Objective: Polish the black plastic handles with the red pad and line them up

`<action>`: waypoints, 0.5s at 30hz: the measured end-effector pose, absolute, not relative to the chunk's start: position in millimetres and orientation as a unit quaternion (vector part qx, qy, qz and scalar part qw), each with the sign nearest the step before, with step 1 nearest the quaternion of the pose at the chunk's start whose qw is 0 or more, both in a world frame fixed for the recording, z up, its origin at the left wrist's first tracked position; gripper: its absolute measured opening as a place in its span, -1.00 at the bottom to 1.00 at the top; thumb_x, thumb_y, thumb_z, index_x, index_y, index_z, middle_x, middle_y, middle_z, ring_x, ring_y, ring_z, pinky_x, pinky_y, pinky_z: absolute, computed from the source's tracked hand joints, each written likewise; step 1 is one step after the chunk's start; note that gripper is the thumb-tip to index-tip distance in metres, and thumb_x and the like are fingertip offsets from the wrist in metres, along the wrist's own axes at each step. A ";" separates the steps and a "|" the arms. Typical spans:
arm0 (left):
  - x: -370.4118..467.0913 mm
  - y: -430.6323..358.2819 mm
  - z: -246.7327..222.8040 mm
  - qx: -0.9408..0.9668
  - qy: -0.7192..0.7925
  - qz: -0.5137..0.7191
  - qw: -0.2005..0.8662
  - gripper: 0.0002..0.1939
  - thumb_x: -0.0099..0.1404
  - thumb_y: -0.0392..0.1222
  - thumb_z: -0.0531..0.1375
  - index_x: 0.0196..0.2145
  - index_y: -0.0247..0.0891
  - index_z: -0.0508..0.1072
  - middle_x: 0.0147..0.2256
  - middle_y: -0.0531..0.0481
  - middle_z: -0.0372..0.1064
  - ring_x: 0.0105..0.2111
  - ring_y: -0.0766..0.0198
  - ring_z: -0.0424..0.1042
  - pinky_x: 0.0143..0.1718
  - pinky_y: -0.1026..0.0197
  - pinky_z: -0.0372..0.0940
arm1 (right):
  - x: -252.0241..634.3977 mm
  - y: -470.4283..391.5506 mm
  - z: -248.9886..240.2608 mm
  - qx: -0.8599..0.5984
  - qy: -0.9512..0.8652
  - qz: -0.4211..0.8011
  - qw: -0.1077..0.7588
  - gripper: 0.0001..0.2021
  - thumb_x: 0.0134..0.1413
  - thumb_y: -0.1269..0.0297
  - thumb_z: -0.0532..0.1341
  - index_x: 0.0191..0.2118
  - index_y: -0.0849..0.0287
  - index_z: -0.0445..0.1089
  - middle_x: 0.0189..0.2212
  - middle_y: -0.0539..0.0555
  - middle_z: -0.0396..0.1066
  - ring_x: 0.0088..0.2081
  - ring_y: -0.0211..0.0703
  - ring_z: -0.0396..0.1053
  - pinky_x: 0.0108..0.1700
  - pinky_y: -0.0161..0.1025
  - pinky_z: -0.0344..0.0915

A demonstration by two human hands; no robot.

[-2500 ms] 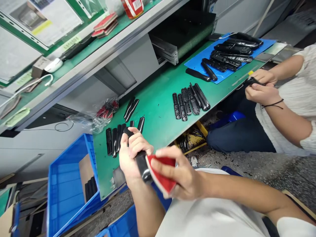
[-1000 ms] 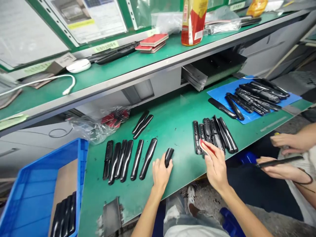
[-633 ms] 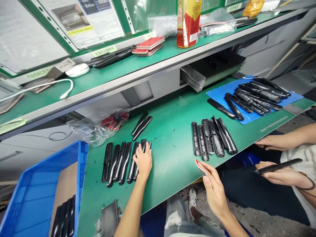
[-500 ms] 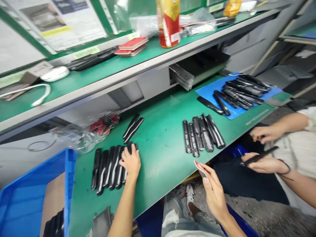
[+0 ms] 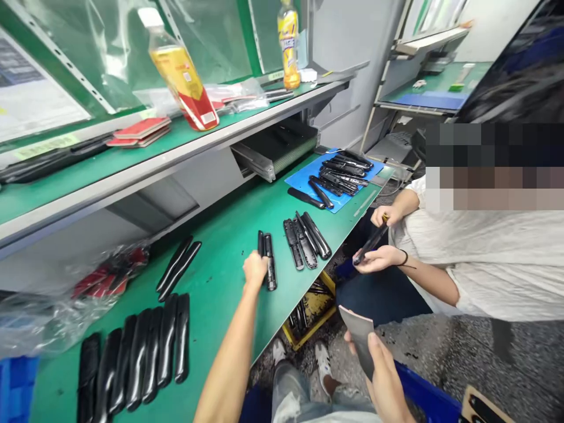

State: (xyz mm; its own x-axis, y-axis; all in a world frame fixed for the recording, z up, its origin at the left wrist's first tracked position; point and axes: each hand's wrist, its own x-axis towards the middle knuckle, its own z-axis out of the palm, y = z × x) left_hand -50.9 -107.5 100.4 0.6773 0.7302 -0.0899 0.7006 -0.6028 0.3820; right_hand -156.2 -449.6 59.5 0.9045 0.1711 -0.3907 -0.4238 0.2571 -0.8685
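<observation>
Your left hand (image 5: 255,269) curls closed around a slender black plastic shell (image 5: 261,242) on the green-topped desk (image 5: 220,282), apparently collecting it; your right hand (image 5: 382,370) pinches a flat grey pad (image 5: 358,333). Lifting calls for clearing the similar black shell (image 5: 270,267) alongside.

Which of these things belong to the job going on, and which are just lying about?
Seemingly part of the job:
black piece at the left hand
grey-faced pad in the right hand
row of black pieces on the bench

Probably just lying about:
red-and-yellow bottle
yellow bottle farther along the shelf
</observation>
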 end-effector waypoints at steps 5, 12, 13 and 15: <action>-150.5 -129.2 151.5 0.938 0.289 0.036 0.187 -0.54 0.32 -0.32 0.12 0.17 -0.24 0.41 -0.08 -0.16 0.55 -0.14 0.07 0.55 -0.08 0.11 0.34 | -138.9 -438.9 91.9 -0.602 -0.048 0.165 0.780 -0.49 0.15 -0.06 0.29 0.15 0.06 0.44 -0.13 0.20 0.51 -0.16 -0.04 0.46 -0.07 -0.07 0.48; -254.5 -189.9 217.0 0.966 -0.140 0.207 -0.061 -0.93 0.21 -0.33 0.20 -0.38 -0.17 0.43 -0.56 0.09 0.31 -0.55 0.25 0.30 -0.31 0.12 0.14 | -138.2 -410.2 159.4 -0.621 -0.501 0.223 0.560 -0.24 -0.16 0.42 0.35 0.27 0.10 0.33 0.06 0.22 0.41 0.05 0.04 0.43 0.16 -0.03 0.37; -258.5 -193.2 221.8 0.952 -0.147 0.257 -0.075 -0.91 0.21 -0.33 0.22 -0.41 -0.17 0.40 -0.58 0.10 0.27 -0.56 0.28 0.26 -0.30 0.12 0.14 | -145.6 -408.2 161.5 -0.586 -0.497 0.268 0.580 -0.25 -0.19 0.42 0.35 0.25 0.13 0.35 0.04 0.21 0.42 0.01 0.01 0.45 0.11 -0.09 0.40; -260.6 -202.0 225.2 0.915 -0.089 0.386 -0.079 -0.88 0.19 -0.26 0.30 -0.30 -0.16 0.44 -0.45 0.05 0.36 -0.43 0.23 0.34 -0.14 0.08 0.19 | -161.6 -404.1 161.7 -0.523 -0.433 0.328 0.657 -0.38 -0.12 0.37 0.35 0.17 0.14 0.42 -0.01 0.19 0.45 -0.03 -0.04 0.47 0.08 -0.12 0.40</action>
